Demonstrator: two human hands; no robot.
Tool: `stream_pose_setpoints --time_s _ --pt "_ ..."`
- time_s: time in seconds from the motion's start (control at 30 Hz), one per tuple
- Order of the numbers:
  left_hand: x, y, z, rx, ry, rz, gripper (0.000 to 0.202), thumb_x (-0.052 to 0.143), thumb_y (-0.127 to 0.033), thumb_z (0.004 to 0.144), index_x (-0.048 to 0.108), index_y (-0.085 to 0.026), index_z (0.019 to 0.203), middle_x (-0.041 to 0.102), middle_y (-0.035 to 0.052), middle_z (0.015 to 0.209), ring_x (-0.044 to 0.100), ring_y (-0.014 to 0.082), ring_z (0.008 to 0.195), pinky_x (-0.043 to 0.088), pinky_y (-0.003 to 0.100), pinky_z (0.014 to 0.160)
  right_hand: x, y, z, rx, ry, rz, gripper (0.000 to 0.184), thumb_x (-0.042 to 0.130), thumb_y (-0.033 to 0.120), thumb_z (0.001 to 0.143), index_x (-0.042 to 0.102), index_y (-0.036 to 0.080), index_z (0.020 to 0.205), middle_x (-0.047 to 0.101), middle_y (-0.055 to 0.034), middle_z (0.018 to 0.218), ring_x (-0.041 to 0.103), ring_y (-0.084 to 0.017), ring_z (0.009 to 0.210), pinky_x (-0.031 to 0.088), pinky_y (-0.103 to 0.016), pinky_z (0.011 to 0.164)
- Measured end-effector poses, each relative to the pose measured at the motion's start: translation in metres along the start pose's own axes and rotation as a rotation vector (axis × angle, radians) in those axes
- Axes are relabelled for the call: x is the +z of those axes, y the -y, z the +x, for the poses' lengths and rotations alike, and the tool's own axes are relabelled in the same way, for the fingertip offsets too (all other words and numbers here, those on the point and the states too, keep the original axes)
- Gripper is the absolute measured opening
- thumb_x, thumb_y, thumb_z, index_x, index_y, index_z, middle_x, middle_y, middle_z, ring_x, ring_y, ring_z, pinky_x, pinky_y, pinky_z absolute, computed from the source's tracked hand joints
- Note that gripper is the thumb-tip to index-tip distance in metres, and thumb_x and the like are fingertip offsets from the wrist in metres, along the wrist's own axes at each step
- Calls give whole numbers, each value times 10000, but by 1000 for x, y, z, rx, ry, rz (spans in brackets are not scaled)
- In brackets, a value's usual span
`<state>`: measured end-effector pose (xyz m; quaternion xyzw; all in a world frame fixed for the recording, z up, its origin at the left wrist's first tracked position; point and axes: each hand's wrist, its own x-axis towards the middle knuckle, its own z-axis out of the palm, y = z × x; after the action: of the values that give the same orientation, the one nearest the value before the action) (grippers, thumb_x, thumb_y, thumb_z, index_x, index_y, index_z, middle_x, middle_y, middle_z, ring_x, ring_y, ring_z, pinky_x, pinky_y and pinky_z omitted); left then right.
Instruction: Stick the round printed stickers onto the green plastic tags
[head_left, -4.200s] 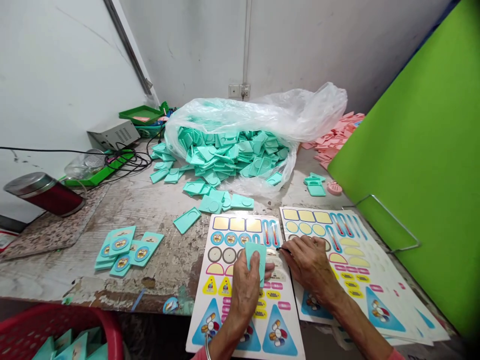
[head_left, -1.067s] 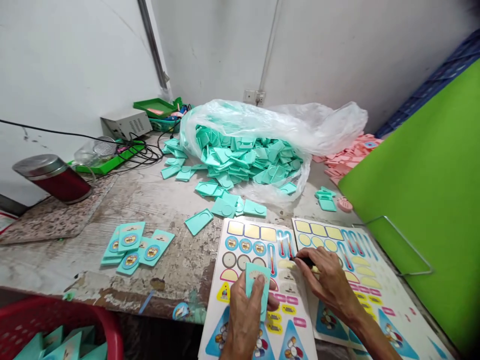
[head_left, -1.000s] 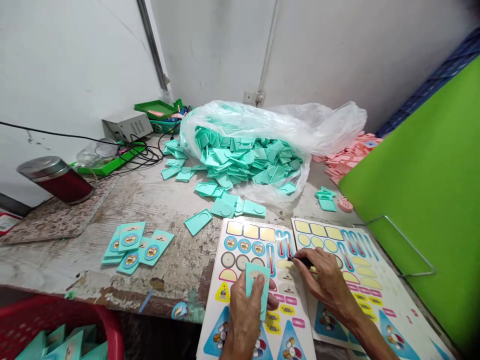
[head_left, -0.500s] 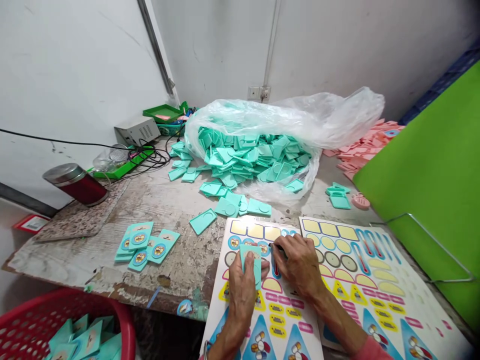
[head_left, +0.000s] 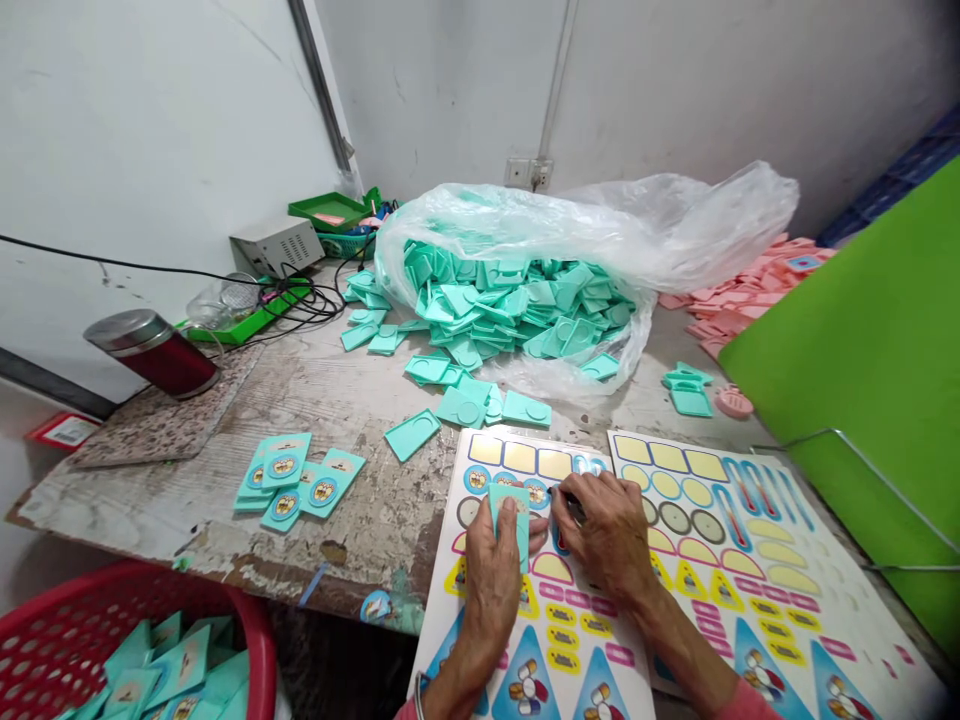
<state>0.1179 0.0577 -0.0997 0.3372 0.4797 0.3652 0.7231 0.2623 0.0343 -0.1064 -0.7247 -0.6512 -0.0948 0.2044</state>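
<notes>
The left hand is closed around a mint-green plastic tag, holding it just above a printed sticker sheet at the desk's front edge. The right hand grips a small black tool right beside that tag. A second sticker sheet lies alongside to the right. Below the front edge, a red basket holds more tags. Labelled tags sit toward the left, and a clear plastic bag of loose tags fills the back of the desk.

The right hand hides most of the small black tool.
</notes>
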Motion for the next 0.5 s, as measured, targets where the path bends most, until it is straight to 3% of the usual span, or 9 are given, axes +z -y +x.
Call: stream_pose_setpoints --time_s 0.2,0.37,0.5 --pt "1 -2 -1 10 14 2 336 581 -497 852 547 -179 956 746 140 945 731 289 909 595 393 795 6 -5 0 109 26 177 149 614 303 844 569 204 741 613 1 687 527 -187 713 304 -334 718" --pt "3 -5 0 10 3 16 353 582 -514 840 534 -183 952 740 143 942 715 311 962 598 407 793 10 -3 4 297 27 380 254 656 408 800 558 205 684 586 1 657 530 -174 672 352 -312 681" --pt "2 -10 -2 -6 -19 82 410 489 -527 881 539 -173 1081 726 165 1021 660 331 1097 558 459 903 0 -2 10 433 63 644 344 655 515 780 544 205 682 558 9 639 499 -144 608 378 -273 592"
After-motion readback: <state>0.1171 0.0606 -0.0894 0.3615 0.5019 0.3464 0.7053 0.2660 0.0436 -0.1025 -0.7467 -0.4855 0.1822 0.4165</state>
